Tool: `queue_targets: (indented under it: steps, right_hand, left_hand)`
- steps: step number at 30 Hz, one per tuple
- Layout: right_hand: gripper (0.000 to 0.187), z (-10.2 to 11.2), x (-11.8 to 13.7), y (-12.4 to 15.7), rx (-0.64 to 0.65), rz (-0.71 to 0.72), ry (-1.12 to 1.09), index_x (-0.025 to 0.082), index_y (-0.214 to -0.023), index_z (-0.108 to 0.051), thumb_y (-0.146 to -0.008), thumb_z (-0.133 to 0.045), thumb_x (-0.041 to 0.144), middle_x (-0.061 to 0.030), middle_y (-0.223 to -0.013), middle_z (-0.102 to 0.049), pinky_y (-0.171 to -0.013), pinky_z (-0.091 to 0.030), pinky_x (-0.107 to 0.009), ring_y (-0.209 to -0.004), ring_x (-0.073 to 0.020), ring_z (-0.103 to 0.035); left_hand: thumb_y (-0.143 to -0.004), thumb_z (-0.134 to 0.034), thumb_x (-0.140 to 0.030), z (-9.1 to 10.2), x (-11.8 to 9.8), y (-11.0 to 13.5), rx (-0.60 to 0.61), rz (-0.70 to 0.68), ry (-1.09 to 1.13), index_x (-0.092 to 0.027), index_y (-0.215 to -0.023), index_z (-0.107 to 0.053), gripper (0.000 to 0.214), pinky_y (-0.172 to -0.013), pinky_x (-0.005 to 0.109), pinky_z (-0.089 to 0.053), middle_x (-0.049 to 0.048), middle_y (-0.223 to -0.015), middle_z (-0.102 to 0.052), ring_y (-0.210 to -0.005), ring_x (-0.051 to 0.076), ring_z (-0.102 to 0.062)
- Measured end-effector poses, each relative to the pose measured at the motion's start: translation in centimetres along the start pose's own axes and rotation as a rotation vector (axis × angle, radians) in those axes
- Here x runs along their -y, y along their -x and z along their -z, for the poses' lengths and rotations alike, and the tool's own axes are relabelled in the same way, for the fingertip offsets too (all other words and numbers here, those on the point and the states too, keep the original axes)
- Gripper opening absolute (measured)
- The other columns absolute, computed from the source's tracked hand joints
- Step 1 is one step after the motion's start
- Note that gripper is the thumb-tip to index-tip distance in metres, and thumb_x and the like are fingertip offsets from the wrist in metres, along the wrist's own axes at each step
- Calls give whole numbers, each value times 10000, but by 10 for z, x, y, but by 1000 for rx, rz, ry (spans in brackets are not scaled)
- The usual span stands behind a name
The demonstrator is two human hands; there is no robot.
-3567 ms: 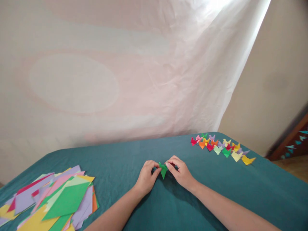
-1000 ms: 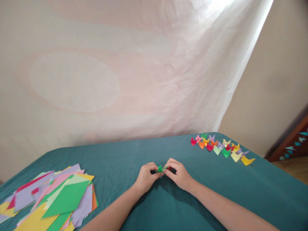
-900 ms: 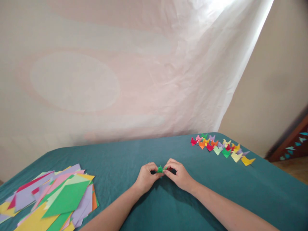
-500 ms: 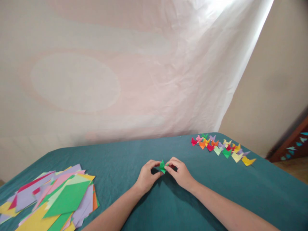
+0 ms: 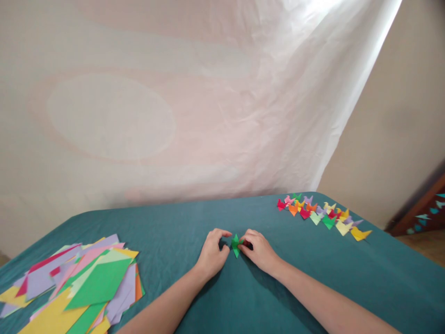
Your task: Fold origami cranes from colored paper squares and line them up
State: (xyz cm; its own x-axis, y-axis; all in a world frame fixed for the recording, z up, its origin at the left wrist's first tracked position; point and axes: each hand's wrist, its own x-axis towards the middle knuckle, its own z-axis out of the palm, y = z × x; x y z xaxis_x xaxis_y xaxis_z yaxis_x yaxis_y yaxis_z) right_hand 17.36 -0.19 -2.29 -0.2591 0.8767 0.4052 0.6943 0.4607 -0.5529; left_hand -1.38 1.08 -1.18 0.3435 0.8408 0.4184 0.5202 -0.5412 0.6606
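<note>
A small green origami crane is at the middle of the dark green cloth, between my two hands. My right hand pinches its right side between thumb and fingers. Just to the left, my left hand is apart from the paper, thumb and forefinger parted in a curve with nothing between them. The crane's pointed wings stretch toward and away from me. Part of its right end is hidden by my right fingertips.
At left lies a loose heap of coloured paper sheets. Several folded paper cranes stand in rows at the back right of the cloth-covered table. A pale curtain hangs behind, and a brown panel with blue shapes leans at far right.
My left thumb and forefinger have let go of the green crane and moved slightly left. The crane stays in my right fingers, its wings now spread more flatly.
</note>
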Motion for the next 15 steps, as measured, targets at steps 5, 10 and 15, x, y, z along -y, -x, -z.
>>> queue_targets:
  steps: [5,10,15]
  right_hand:
    - [47,1,0,-1,26,-15,10,203,-763,-651,-770,-604,200,-10,-741,-565,-662,-392,-258,-712,-148,-531]
    - [41,2,3,0,30,-42,19,197,-771,-643,-766,-602,194,-9,-759,-566,-678,-386,-258,-723,-146,-528]
    - [63,3,5,2,3,-30,-1,198,-798,-629,-736,-623,200,-5,-769,-562,-693,-388,-269,-736,-150,-527]
  left_hand:
    - [-673,-514,-75,0,-4,1,43,-37,-87,-197,-912,-610,284,-865,349,-393,40,-925,-597,-939,208,-517]
    - [-727,-567,-176,0,-5,2,70,-59,-155,-198,-892,-615,173,-838,346,-394,37,-900,-594,-913,209,-520]
    - [-731,-586,-202,-1,-4,3,79,-61,-180,-198,-888,-615,159,-830,342,-390,42,-916,-590,-927,214,-512]
